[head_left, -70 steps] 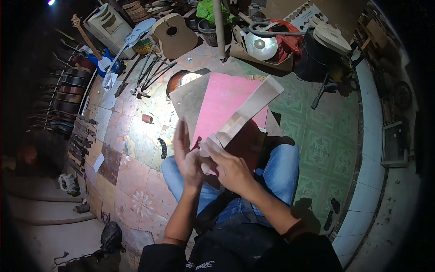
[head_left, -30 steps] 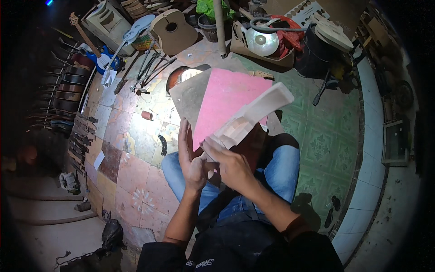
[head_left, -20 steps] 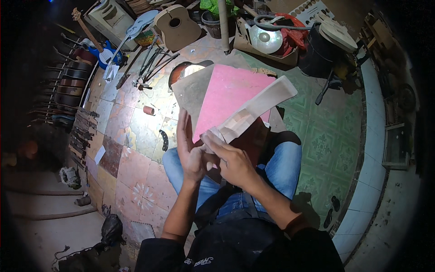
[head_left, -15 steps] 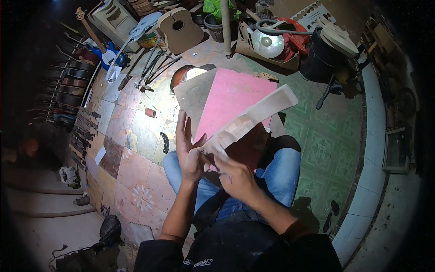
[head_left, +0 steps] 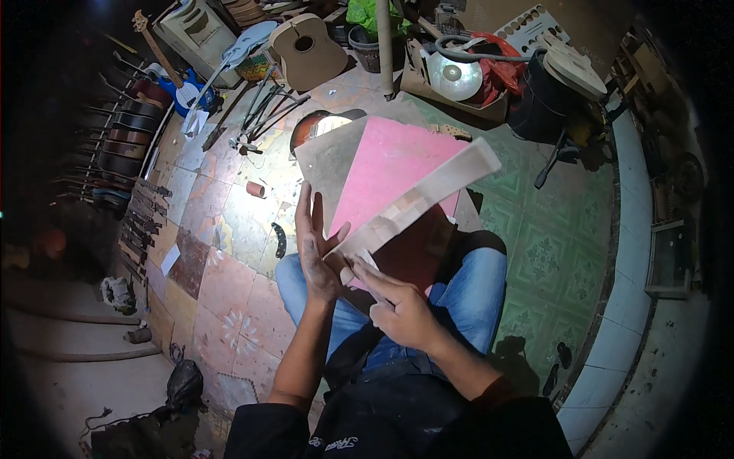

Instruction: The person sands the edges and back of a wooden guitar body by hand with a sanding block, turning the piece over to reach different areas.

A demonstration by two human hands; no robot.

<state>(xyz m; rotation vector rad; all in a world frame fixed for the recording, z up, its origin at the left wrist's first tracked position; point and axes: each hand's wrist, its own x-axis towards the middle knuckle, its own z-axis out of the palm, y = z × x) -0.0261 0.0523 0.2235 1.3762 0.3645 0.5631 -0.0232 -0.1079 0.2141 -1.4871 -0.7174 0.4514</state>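
Observation:
A long pale wooden piece point(head_left: 413, 206), shaped like an unfinished guitar neck, slants up to the right over a pink board point(head_left: 397, 149) in front of my lap. Against its lower left end rests the palm of my left hand point(head_left: 316, 256), its fingers stretched upward and the thumb out along the wood. My right hand point(head_left: 397, 306) is closed, fingertips pressed at the underside of that same end. Something small and pale shows at those fingertips, too hidden to name. A grey sheet point(head_left: 325, 168) lies beneath the pink board.
Beyond the boards lie a sunburst guitar body point(head_left: 306, 126) and an unpainted acoustic guitar body point(head_left: 308, 53). A reddish cylinder point(head_left: 255, 189) and a black curved strip point(head_left: 279, 240) sit on the tiles to the left. A row of guitars point(head_left: 126, 145) stands further left; a black bucket point(head_left: 535, 103) is far right.
My right hand has shifted slightly along the wood's lower end, its fingers straighter. My left hand's fingers have spread a little. The wooden piece has tilted very slightly.

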